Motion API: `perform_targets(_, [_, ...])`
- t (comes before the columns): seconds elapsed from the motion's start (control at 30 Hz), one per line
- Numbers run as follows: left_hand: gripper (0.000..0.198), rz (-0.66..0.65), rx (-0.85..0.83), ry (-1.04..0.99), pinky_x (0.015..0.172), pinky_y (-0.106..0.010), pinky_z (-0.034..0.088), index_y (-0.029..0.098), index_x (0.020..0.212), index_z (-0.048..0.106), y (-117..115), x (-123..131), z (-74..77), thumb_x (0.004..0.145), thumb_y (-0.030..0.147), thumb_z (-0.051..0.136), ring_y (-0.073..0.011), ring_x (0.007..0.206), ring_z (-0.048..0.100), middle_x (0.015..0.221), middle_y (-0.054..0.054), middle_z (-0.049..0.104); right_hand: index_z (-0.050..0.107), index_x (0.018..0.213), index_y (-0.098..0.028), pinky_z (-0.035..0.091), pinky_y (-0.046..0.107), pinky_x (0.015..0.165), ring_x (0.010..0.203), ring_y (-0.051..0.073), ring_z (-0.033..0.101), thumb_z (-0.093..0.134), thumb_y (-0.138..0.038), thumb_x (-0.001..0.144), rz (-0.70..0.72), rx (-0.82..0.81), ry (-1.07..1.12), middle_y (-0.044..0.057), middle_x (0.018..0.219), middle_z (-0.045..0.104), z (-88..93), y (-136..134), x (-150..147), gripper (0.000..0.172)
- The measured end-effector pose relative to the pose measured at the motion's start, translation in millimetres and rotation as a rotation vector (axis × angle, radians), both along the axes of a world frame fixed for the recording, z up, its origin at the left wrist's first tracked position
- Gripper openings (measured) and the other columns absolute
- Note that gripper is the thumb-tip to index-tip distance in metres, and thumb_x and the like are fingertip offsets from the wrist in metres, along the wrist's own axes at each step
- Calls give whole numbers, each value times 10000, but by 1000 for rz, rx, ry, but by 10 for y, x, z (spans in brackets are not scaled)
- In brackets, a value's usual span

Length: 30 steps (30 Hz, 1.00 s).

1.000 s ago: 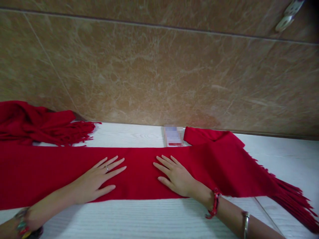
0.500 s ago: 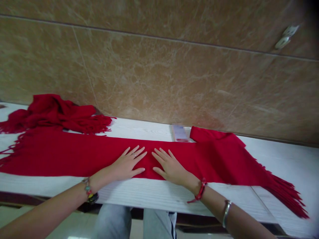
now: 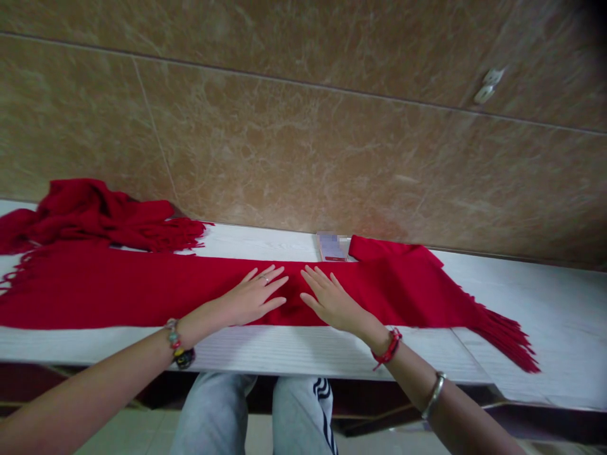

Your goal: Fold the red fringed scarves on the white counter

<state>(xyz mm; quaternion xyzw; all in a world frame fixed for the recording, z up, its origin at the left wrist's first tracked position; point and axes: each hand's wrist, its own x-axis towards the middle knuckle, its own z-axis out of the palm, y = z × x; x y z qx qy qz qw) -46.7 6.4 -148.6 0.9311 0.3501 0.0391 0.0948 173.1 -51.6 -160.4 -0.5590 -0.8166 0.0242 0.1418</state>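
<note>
In the head view, the left hand [image 3: 256, 295] lies palm down with its fingers spread apart, closed on nothing. The right hand [image 3: 333, 300] mirrors it, fingers also apart, a narrow gap between the two. Under both is a long red scarf [image 3: 137, 287], reaching well out past each hand along the white tabletop [image 3: 545, 303]; its near edge runs beneath the wrists.

Beyond the left hand, on its far left, sits a crumpled red cloth [image 3: 102, 215]. Just beyond the right hand is a small flat packet [image 3: 332, 248], its print unreadable, and beside that a folded red piece [image 3: 396, 249]; whether this belongs to the scarf cannot be told. Far to the right hand's right, a fringe [image 3: 509, 338] slants toward the person.

To smooth the cloth well, the palms would best stay flat and press evenly, working outward from the middle so that neither side gets dragged askew. The darker slanting band right of the right hand may be a ripple and deserves a gentle pass. The bracelets [image 3: 176, 344] should be kept clear of the weave, since a bead could snag it.
</note>
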Motion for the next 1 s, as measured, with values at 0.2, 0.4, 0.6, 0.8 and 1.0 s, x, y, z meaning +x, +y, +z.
perform_targets(0.2, [608, -21, 58, 51, 1045, -435, 81, 219, 1347, 287, -40, 83, -202, 825, 510, 399, -252, 1317, 119, 1428, -73, 208, 292, 1349, -169, 192, 513, 1020, 1293, 259, 218, 305, -436, 884, -54, -29, -75, 100, 1402, 286, -169, -70, 197, 537])
perform_targets(0.4, [654, -60, 35, 183, 1041, -452, 118, 219, 1379, 182, 0, -24, -74, 835, 549, 334, -268, 1321, 70, 1446, -81, 120, 327, 1322, -79, 241, 471, 1015, 1286, 249, 239, 256, -356, 902, -118, -5, -150, 162, 1381, 309, -164, -302, 892, 508])
perform_targets(0.6, [574, -4, 42, 163, 1014, -536, 80, 226, 1363, 238, -21, 658, 92, 877, 529, 233, -288, 1320, 19, 1449, -101, 102, 283, 1351, -152, 225, 510, 1015, 1302, 263, 182, 274, -402, 893, -297, 141, -74, 123, 1410, 265, 88, -153, 1278, 522])
perform_targets(0.8, [535, -270, 104, 71, 1029, -475, 137, 295, 1357, 225, 35, 1204, -102, 873, 507, 304, -245, 1322, 90, 1448, -55, 142, 224, 1368, -248, 189, 640, 955, 1307, 304, 134, 264, -408, 897, -419, 83, -236, 48, 1442, 185, -39, -93, 1831, 499])
perform_targets(1.0, [503, -377, 132, 92, 1033, -458, 154, 311, 1351, 230, 126, 994, -158, 884, 484, 298, -227, 1311, 161, 1434, -38, 199, 223, 1370, -257, 244, 593, 962, 1296, 302, 182, 197, -374, 916, -488, 82, -282, 59, 1439, 196, -192, -156, 2428, 469])
